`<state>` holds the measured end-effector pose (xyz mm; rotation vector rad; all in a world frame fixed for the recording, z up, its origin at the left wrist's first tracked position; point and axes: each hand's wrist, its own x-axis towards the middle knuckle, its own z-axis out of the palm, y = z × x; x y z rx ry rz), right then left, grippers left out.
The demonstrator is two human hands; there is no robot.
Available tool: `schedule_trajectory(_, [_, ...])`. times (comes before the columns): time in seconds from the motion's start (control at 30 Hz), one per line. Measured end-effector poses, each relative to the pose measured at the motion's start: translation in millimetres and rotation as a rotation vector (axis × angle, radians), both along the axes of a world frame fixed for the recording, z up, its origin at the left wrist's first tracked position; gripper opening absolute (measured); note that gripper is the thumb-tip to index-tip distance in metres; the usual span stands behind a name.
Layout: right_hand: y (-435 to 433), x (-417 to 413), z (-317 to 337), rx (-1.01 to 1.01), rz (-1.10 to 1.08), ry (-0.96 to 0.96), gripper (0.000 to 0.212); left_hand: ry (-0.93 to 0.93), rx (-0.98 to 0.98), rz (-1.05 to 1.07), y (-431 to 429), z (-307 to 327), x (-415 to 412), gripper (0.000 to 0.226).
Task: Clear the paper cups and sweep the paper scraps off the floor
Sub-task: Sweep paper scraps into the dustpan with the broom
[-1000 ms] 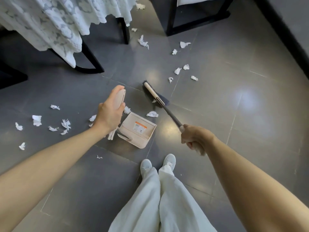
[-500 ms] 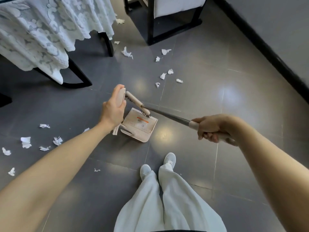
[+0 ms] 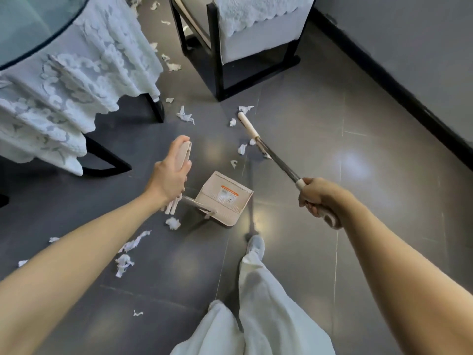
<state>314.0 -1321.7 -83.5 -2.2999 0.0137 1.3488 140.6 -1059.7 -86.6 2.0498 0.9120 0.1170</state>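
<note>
Two hands at work, head view: your left hand (image 3: 170, 175) grips the upright handle of the dustpan (image 3: 225, 198) at centre frame. Your right hand (image 3: 318, 198) clenches the broom (image 3: 279, 161), its head among paper scraps (image 3: 242, 149) just above. Sweeping looks to be the step in hand; the next move calls for drawing those scraps into the pan.
</note>
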Motion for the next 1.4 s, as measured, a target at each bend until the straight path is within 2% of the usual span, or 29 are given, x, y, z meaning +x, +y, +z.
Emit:
schedule_trajectory(0.1, [10, 51, -18, -0.044, 0.021, -0.075, 0.034, 0.074, 0.037, -0.028, 12, 1, 43, 0.043])
schedule_trajectory(0.23, [18, 105, -37, -0.106, 0.023, -0.131, 0.020, 0.092, 0.105, 0.017, 27, -4, 85, 0.045])
schedule_trajectory(0.3, [25, 123, -48, -0.129, 0.022, -0.127, 0.020, 0.099, 0.109, 0.040, 37, -9, 100, 0.046])
schedule_trajectory(0.47, [61, 135, -62, -0.104, 0.108, -0.033, 0.019, 0.077, 0.116, 0.079, 74, -13, 144, 0.042])
schedule_trajectory(0.6, [92, 113, -54, -0.129, 0.296, 0.094, 0.022, 0.070, 0.085, 0.064, 98, -16, 166, 0.044])
schedule_trajectory(0.7, [105, 99, -40, -0.134, 0.343, 0.147, 0.020, 0.067, 0.069, 0.033, 113, -16, 174, 0.045])
schedule_trajectory(0.83, [118, 84, -24, -0.142, 0.300, 0.238, 0.024, 0.044, 0.078, -0.004, 126, -17, 173, 0.042])
schedule_trajectory(1.0, [131, 84, 9, -0.104, 0.110, 0.367, 0.027, -0.003, 0.037, -0.016, 132, -23, 172, 0.041])
schedule_trajectory(1.1, [134, 102, 24, -0.050, 0.008, 0.457, 0.042, 0.002, 0.016, -0.070, 141, -21, 177, 0.041])
schedule_trajectory(1.2, [146, 110, 33, -0.051, 0.036, 0.366, 0.049, 0.004, 0.010, -0.083, 156, -19, 181, 0.041])
schedule_trajectory(1.33, [168, 124, 35, -0.053, 0.166, 0.112, 0.045, -0.031, -0.011, -0.051, 175, -16, 197, 0.040])
schedule_trajectory(1.4, [179, 142, 29, -0.057, 0.161, 0.023, 0.045, -0.040, -0.008, -0.034, 181, -13, 209, 0.040])
